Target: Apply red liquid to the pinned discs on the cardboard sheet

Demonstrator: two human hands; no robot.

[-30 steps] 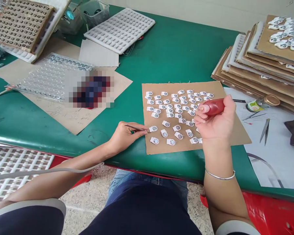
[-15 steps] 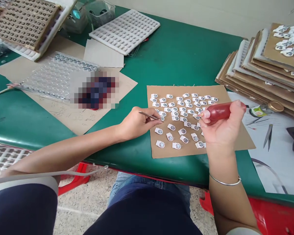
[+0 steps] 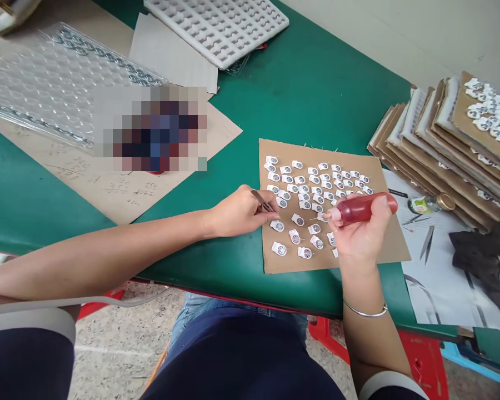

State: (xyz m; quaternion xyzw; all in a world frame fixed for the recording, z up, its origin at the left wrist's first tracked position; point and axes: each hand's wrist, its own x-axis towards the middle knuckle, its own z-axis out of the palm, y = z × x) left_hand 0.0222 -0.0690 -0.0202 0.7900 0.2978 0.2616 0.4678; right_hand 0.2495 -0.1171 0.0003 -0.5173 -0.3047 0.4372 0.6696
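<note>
A brown cardboard sheet [image 3: 358, 256] lies on the green table, bearing several small white round parts [image 3: 304, 253] with thin wires. My left hand [image 3: 248, 211] rests at the sheet's left edge, its fingers closed on metal tweezers [image 3: 261, 200] that slant up to the left. Over the right half of the sheet, my right hand [image 3: 360, 230] grips a red squeeze bottle [image 3: 360, 209]. The bottle's narrow tip points left, close above the parts near the middle; whether it touches one I cannot tell.
Stacked cardboard and foam sheets [image 3: 437, 136] stand at the right, near a small glass jar [image 3: 431, 203], spare tweezers [image 3: 427, 244] and a dark cloth [image 3: 481, 261]. A clear tray [image 3: 79, 83] and a white foam tray [image 3: 225, 28] lie at the left and back.
My right hand has moved left and slightly down with the red bottle, its tip now nearer the middle parts. The camera view has shifted. My left hand still holds the tweezers.
</note>
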